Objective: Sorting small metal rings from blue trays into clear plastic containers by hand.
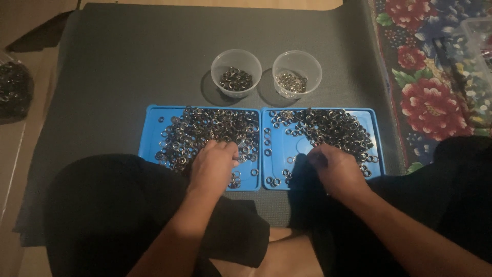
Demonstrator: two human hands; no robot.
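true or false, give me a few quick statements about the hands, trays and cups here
1. Two blue trays lie side by side on the dark mat. True: left tray, right tray.
2. The left hand rests in a cup. False: it is on the rings of the left tray.
3. Two clear cups stand beyond the trays. True: left cup, right cup.
4. Both cups are empty. False: each holds some small rings.
5. The right hand is at the right tray. True.
6. The trays are red. False: they are blue.
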